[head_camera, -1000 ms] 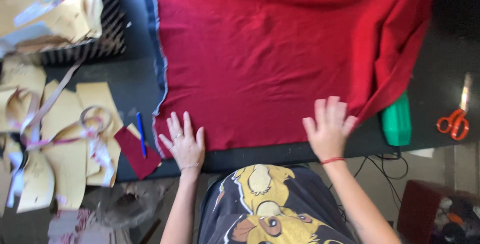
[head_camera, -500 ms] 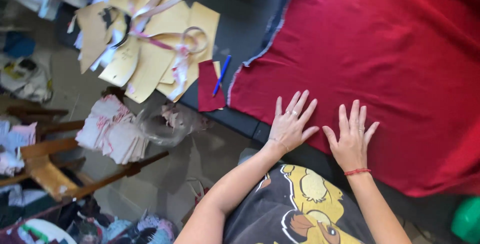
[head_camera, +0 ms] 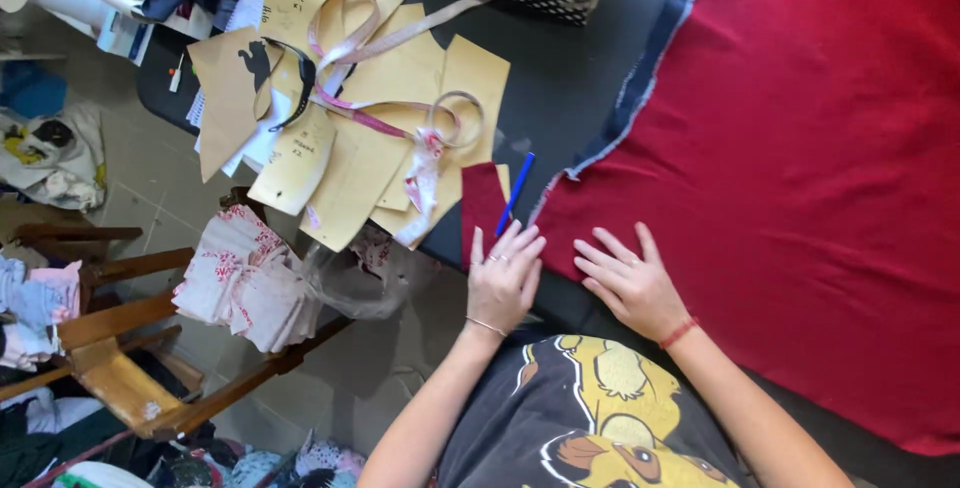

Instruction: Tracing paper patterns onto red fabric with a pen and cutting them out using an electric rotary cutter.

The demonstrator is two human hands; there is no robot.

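On the dark worktop [head_camera: 575,68], large red cloth [head_camera: 800,168] spread flat, near corner beside both hands. Left of the cloth, tan paper patterns [head_camera: 370,118] stacked, pink ribbon [head_camera: 390,113] looped over them. Right hand [head_camera: 630,283] flat on the cloth corner, fingers apart, gripping nothing. Left hand [head_camera: 503,283] flat just left of the cloth, fingers close together, tips near small red scrap [head_camera: 482,203] and blue pen [head_camera: 515,193].
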